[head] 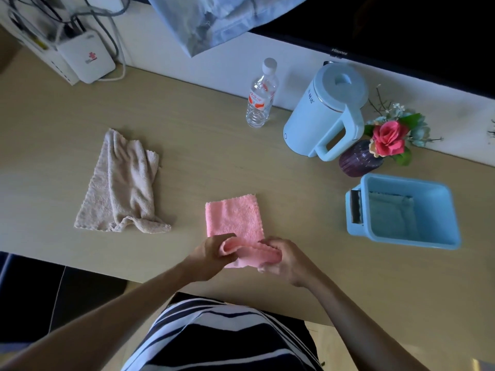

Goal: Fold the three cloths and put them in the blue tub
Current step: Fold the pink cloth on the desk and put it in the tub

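Near the table's front edge, the pink cloth [233, 220] is pinched at its near end by the left hand [211, 257] and right hand [284, 259], mid-fold; that end is probably to be carried forward next, before the blue tub [439, 245].

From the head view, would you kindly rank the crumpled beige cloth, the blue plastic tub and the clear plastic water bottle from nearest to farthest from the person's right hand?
Measured from the right hand, which grips the pink cloth:
1. Blue plastic tub, to its right, a folded cloth inside.
2. Crumpled beige cloth, on the left of the table.
3. Clear plastic water bottle, upright at the table's far edge.
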